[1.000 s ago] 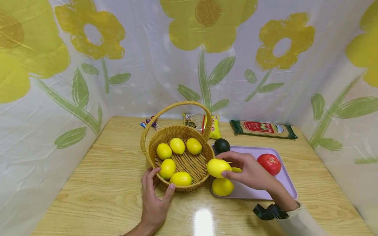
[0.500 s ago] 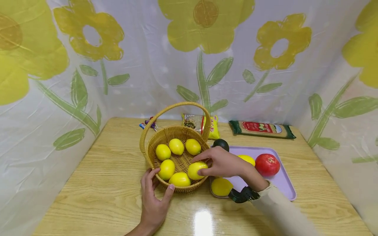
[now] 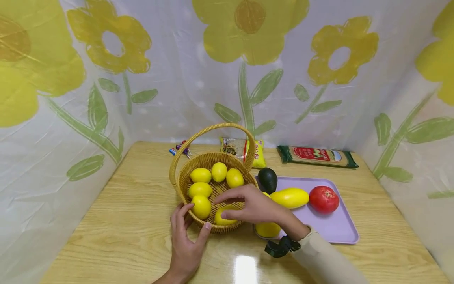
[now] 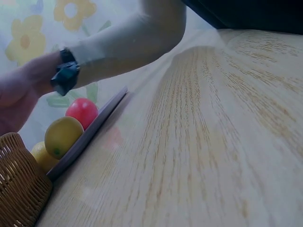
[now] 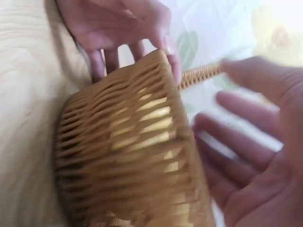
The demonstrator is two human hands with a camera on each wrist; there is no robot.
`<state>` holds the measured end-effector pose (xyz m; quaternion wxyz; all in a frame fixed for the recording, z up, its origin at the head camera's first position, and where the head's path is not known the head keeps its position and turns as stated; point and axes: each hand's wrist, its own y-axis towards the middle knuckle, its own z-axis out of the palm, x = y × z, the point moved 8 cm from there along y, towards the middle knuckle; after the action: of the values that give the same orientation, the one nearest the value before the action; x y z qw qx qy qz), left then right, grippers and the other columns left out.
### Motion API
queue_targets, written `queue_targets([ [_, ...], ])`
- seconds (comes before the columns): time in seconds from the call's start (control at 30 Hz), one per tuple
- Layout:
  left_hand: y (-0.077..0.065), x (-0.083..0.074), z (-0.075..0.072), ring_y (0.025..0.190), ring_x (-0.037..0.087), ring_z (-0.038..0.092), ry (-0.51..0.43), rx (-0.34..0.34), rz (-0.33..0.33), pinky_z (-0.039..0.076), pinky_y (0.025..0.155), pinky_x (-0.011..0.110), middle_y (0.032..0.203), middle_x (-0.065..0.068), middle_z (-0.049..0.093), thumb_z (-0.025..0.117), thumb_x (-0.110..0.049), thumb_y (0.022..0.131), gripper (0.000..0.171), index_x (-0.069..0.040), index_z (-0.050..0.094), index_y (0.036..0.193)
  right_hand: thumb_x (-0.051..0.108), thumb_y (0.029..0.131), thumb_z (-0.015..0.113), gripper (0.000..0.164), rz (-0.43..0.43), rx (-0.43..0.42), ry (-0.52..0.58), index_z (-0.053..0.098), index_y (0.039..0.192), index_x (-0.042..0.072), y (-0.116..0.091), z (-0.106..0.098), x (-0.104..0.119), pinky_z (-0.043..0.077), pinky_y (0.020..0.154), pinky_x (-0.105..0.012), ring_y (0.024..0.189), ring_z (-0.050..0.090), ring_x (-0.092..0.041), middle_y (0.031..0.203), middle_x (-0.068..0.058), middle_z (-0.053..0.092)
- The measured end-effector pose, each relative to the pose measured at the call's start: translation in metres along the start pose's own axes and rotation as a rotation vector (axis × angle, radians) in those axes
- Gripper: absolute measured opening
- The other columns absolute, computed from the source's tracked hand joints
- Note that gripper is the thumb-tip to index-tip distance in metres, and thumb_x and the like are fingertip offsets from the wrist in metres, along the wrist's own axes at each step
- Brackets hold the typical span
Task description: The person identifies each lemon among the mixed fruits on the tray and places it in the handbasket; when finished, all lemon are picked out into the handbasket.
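A woven basket (image 3: 210, 157) with a tall handle holds several yellow lemons (image 3: 202, 207). My left hand (image 3: 186, 241) holds its near left rim, fingers on the side and thumb at the front; the right wrist view shows that hand (image 5: 116, 28) at the far end of the basket (image 5: 118, 142). Over the basket's right part is my right hand (image 3: 253, 205), fingers spread and holding nothing. One lemon (image 3: 224, 216) lies under it, partly covered by the thumb. Beside the basket, a lilac tray (image 3: 340, 232) carries another lemon (image 3: 268, 230), partly behind my wrist.
Also on the tray are a long yellow fruit (image 3: 290, 197), a red pomegranate (image 3: 323, 199) and a dark avocado (image 3: 267, 180). Behind stand a yellow food packet (image 3: 260, 154), a noodle packet (image 3: 317, 155) and small wrapped candies (image 3: 181, 148). Flower-printed cloth walls (image 3: 177, 98) enclose the table.
My right hand has carried a lemon from above the tray into the basket and let it go. The lemons inside have shifted around. My left hand stays at the rim.
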<state>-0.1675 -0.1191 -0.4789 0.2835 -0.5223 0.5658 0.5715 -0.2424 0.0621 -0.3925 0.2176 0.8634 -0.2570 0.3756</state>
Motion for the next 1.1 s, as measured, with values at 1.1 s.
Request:
queue_targets([
  [1.1,0.001,0.002,0.002,0.153,0.038,0.038,-0.033,0.009,-0.01,0.037,0.121,0.021,0.171,0.022,0.025,0.076,-0.012,0.099,0.066,-0.01,0.045,0.157,-0.013,0.101,0.065,0.046,0.177,-0.334,0.368,0.065,0.145,-0.003,-0.189,-0.051,-0.068,0.056,0.113,-0.03,0.134,0.07,-0.021,0.147,-0.03,0.066],
])
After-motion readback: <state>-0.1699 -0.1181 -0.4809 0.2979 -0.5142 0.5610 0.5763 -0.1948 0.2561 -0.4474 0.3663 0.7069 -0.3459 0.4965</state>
